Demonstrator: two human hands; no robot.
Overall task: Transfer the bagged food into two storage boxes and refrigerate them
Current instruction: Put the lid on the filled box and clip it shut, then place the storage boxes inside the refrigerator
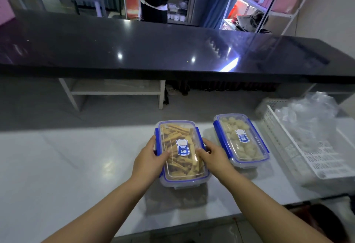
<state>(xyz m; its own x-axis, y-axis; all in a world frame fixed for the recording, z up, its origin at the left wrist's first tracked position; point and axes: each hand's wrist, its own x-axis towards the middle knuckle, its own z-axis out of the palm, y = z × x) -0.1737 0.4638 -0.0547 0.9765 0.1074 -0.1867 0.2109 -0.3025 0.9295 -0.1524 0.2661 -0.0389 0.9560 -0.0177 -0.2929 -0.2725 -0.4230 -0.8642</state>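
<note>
Two clear storage boxes with blue-clipped lids stand on the white counter point(76, 166). The nearer box point(181, 169) holds yellow-brown sticks and carries a blue label on its lid. My left hand point(148, 161) grips its left side with the thumb on the lid. My right hand point(213, 156) grips its right side, thumb on the lid too. The second box point(240, 141), filled with pale round balls, sits lidded just to the right, apart from both hands.
A white slotted basket point(299, 150) with crumpled clear plastic bags point(309, 116) stands at the right. A black glossy raised counter point(153, 50) runs across behind. A person stands beyond it near shelves.
</note>
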